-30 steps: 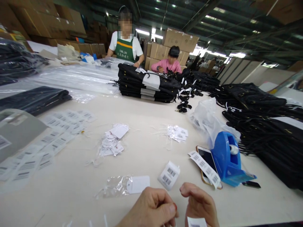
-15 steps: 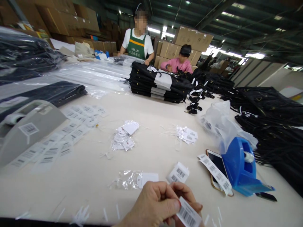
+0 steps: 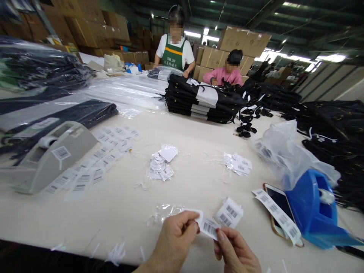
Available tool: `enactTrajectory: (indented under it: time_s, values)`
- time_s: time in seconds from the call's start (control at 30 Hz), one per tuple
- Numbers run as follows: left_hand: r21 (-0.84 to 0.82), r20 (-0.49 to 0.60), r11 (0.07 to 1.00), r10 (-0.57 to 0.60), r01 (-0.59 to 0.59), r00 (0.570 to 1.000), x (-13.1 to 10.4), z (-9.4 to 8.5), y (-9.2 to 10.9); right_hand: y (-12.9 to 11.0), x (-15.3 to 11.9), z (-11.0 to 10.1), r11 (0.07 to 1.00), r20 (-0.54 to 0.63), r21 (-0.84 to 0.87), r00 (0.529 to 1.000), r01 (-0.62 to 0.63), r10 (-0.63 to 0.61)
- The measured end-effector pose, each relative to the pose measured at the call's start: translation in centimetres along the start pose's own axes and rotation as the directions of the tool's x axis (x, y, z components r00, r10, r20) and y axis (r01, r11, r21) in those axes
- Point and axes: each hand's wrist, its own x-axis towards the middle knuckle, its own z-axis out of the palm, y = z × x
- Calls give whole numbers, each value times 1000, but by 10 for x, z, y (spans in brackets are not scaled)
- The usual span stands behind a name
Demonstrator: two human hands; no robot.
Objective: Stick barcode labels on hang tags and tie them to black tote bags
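Table [image 3: 196,136] bright | lamps [image 3: 331,58] glare beyond it | roof [image 3: 301,22] above it dim | plastic [image 3: 113,91] on it shines | bags [image 3: 338,151] at its right murky, soft

Showing black barcode stripes on white label [image 3: 209,228]; repeating such stripes on white sheet [image 3: 231,214] and strip [image 3: 278,213]. Shining solid blue on tape dispenser [image 3: 304,216], grey on second dispenser [image 3: 72,151]. Spreading plain cream over counter [image 3: 196,178]. Massing black, flecked gold, on stacked goods [image 3: 184,99]. Banding orange across green apron [image 3: 172,61]; glowing pink on sleeve [image 3: 209,77]; showing brown on stacked cartons [image 3: 244,41].
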Motion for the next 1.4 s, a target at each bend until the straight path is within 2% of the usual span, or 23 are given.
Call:
enactTrajectory:
  time_s: [0.03, 0.07, 0.1, 0.17, 0.23, 0.27, 0.33, 0.4, 0.47, 0.67, 0.87, 1.07, 1.3, 1.4]
  values:
    - [112, -50, 989, 108, -102, 993, 0, -7, -3, -1, 3, 1, 1000, 16, -5, 1000, -20, 20]
    - [232, -86, 950, 234, -209, 968, 1, -15, -5, -1, 5, 2, 999, 42, -20, 998, -38, 39]
    - [351, -88, 882, 366, -315, 926, 3, -22, -8, -2, 8, 3, 998, 74, -43, 996, -55, 58]
    - [537, 40, 674, 581, -508, 813, 6, -36, -13, -4, 11, 7, 991, 147, -110, 984, -81, 97]
    - [618, 246, 453, 665, -643, 706, 11, -44, -19, -5, 12, 12, 982, 187, -175, 977, -66, 99]
    - [629, 333, 374, 663, -682, 671, 13, -46, -21, -5, 12, 15, 978, 192, -206, 978, -40, 80]
    - [639, 446, 274, 629, -718, 637, 16, -46, -26, -5, 14, 20, 964, 192, -265, 981, 24, 28]
    - [651, 498, 222, 598, -726, 629, 17, -44, -30, -3, 16, 23, 947, 199, -316, 980, 61, 3]
    - [654, 511, 208, 587, -727, 628, 18, -42, -33, -1, 18, 24, 934, 213, -351, 977, 66, 11]
    - [636, 496, 255, 588, -729, 638, 19, -43, -37, 0, 23, 26, 901, 262, -428, 964, 77, 42]
    - [653, 498, 271, 548, -707, 671, 18, -43, -35, -2, 24, 26, 888, 254, -457, 964, 49, 78]
    - [657, 508, 262, 539, -707, 672, 18, -43, -35, 0, 25, 24, 879, 270, -474, 958, 50, 91]
    - [664, 523, 251, 518, -705, 677, 18, -43, -37, 3, 27, 24, 858, 302, -505, 950, 93, 75]
    - [663, 524, 247, 522, -707, 673, 18, -43, -36, 6, 28, 22, 839, 325, -522, 945, 151, 32]
